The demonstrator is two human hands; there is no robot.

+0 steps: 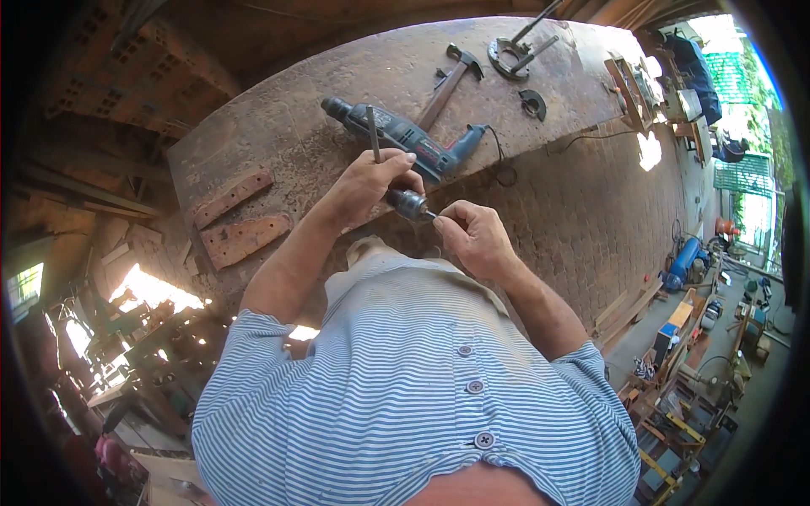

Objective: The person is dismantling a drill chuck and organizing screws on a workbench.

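Observation:
My left hand (359, 190) is closed around a metal drill chuck (409, 204), just off the near edge of the worn workbench (295, 114). A thin grey rod (372, 128) stands up out of the same hand, past the thumb; its lower end is hidden. On the right, my right hand (481, 239) pinches a slim metal bit (431, 214) at the chuck's front. How deep the bit sits in the jaws is too small to tell. Behind my left hand, a blue-grey power drill (418, 143) lies on the bench, its cord hanging over the edge.
Beyond the drill lie a hammer (445, 94), a metal ring with handles (509, 59) and a dark half-round piece (532, 104). Two reddish strips with holes (246, 239) rest at the bench's left end. Tools and wood crowd the floor at right, near a blue machine (683, 263).

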